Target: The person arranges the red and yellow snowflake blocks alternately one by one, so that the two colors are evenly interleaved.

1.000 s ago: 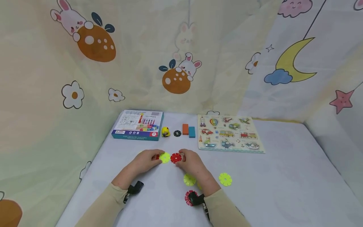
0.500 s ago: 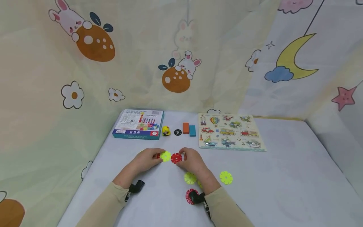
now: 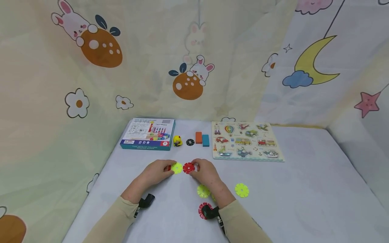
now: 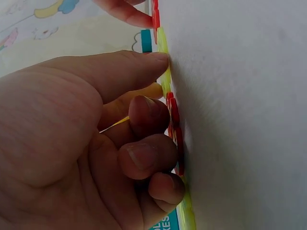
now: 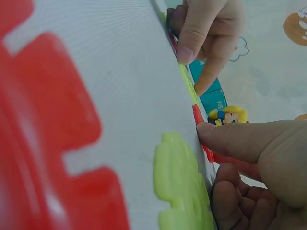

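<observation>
My left hand (image 3: 156, 171) pinches a yellow-green notched plastic disc (image 3: 177, 168) between thumb and forefinger. In the left wrist view a red disc (image 4: 175, 115) follows it under the curled fingers, then another yellow-green disc (image 4: 188, 211) by the little finger. Opposite, my right hand (image 3: 207, 172) grips a second red notched disc (image 3: 188, 168) by its edge with thumb and finger. Seen in the right wrist view, this red disc (image 5: 197, 117) meets the rim of the left hand's yellow-green disc (image 5: 187, 81) close over the table.
Loose yellow-green discs (image 3: 241, 190) and a red disc (image 3: 203, 206) lie around the right forearm, partly covered. Along the back stand a teal-edged box (image 3: 138, 130), a small yellow figure (image 3: 177, 141), a black chip (image 3: 190, 142), orange (image 3: 199, 137) and blue (image 3: 205, 140) blocks, and a picture puzzle board (image 3: 246, 141).
</observation>
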A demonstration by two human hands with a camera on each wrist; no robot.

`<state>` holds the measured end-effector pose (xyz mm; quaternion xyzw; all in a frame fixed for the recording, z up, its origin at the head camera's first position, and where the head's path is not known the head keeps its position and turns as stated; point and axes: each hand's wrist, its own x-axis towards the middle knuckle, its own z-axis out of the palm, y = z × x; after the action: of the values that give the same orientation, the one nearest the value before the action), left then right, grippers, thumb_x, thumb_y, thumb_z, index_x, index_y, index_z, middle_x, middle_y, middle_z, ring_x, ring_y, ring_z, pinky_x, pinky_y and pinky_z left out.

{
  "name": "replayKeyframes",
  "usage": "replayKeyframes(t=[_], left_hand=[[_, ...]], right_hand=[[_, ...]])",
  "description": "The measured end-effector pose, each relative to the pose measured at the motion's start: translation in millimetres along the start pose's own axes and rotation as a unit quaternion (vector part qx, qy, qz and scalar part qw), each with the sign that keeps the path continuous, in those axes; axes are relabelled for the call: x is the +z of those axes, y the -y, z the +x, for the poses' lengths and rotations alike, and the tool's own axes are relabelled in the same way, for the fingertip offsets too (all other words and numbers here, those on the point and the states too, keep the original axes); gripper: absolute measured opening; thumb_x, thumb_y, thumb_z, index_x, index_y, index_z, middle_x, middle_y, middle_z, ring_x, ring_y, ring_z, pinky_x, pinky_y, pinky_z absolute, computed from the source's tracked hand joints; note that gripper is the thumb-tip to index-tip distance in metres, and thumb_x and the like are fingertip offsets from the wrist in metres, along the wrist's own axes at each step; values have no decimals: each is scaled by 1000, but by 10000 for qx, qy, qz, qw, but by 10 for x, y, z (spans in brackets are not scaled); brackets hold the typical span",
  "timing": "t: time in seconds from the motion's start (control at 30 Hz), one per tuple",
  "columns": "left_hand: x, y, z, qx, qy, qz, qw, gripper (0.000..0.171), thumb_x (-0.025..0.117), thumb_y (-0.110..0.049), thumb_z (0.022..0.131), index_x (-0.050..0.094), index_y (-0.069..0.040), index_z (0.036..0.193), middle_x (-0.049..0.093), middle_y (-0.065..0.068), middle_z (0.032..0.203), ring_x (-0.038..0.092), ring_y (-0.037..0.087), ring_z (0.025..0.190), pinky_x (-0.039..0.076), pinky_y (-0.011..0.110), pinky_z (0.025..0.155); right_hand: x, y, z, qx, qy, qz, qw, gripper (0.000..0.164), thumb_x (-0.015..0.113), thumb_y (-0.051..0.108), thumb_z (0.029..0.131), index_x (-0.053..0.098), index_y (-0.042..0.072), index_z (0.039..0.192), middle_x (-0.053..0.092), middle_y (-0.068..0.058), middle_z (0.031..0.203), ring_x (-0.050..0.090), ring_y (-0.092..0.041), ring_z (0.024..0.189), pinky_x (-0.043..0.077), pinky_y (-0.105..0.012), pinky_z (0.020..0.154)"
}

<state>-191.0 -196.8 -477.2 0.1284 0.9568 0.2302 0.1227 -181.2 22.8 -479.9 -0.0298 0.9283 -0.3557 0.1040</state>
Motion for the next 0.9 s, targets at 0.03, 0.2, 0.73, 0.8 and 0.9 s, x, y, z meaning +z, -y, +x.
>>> replayKeyframes(t=[0.03, 0.2, 0.73, 0.8, 0.9], left_hand=[[-13, -22, -11, 21, -2, 18, 10000, 47, 68, -36, 85, 59, -24, 129, 57, -8, 94, 49, 15, 87, 44, 34, 76], [-39, -120, -12, 141, -24, 36, 9999, 48, 67, -36, 86, 58, -24, 131, 54, -5, 77, 49, 14, 76, 41, 32, 66], [165, -445, 230, 282, 532, -567, 9966, 49, 70, -32, 85, 58, -23, 131, 61, -6, 103, 51, 16, 88, 44, 31, 72], [174, -412, 232, 316, 515, -623, 9962, 49, 70, -33, 85, 58, -23, 131, 59, -7, 96, 51, 15, 87, 43, 31, 70], [177, -369, 243, 374, 480, -614, 9963, 50, 71, -35, 84, 58, -24, 131, 56, -5, 86, 51, 15, 83, 41, 30, 66]], right_hand=[[-2, -2, -1, 3, 0, -5, 10000, 43, 77, 29, 79, 64, 18, 118, 53, 1, 82, 49, -18, 81, 44, -29, 64], [5, -20, 3, -54, -14, 5, 10000, 43, 77, 28, 78, 64, 18, 117, 53, 1, 82, 49, -18, 82, 44, -30, 65], [-45, -49, -41, -241, 22, -15, 9997, 47, 75, 28, 80, 61, 14, 123, 53, 0, 78, 50, -17, 74, 43, -28, 60], [-89, -56, -60, -300, 141, 94, 9994, 48, 74, 28, 81, 59, 15, 124, 53, 0, 76, 49, -16, 69, 41, -28, 57], [-210, -57, -101, -405, 374, 283, 9981, 49, 73, 29, 82, 57, 17, 127, 53, -1, 75, 49, -16, 65, 40, -28, 54]])
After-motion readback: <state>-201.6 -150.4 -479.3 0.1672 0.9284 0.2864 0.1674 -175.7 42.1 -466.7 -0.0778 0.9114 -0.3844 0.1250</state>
